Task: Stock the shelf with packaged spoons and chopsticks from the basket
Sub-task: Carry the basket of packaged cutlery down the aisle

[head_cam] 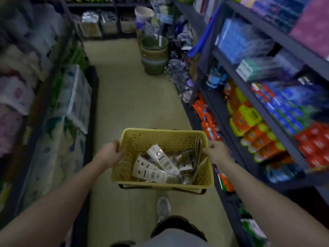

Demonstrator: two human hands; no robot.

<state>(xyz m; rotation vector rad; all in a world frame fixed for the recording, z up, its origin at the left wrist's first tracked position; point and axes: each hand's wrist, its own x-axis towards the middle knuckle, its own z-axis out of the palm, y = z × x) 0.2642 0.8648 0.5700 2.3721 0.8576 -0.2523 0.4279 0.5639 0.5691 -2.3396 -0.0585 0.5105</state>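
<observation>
Nearest the camera, the person's shoe (pixel 163 208) is mid-stride on the pale floor (pixel 128 97) directly under the yellow plastic basket (pixel 124 168), which is carried clear of the ground in front of the body. The left hand (pixel 110 152) grips the basket's left rim, fingers curled over the edge; the right hand (pixel 216 151) curls round the right rim near the far right corner. Both holds sit on the thin top edge, not on the dark handles (pixel 201 190) folded down at the near side, so a slip of either hand would likely tip the load.

Inside, the carded packs of spoons and chopsticks (pixel 156 166) lie loose and overlapping on the basket floor, some leaning against the right wall. A tilt would probably slide them into one corner or over the rim. Which packs are spoons and which chopsticks cannot be told.

The aisle is narrow. The dark shelving unit on the right (pixel 256 111) stands just beside the right hand, with orange and yellow packets (pixel 249 122) jutting at its edges; knuckles or the basket corner could snag them. Bundled paper-goods packs (pixel 74 97) crowd the left.

Further on, stacked plastic buckets (pixel 154 56) and clear-wrapped goods (pixel 178 72) intrude on the floor, a tripping risk. The picture is blurred, and the destination shelf cannot be identified.
</observation>
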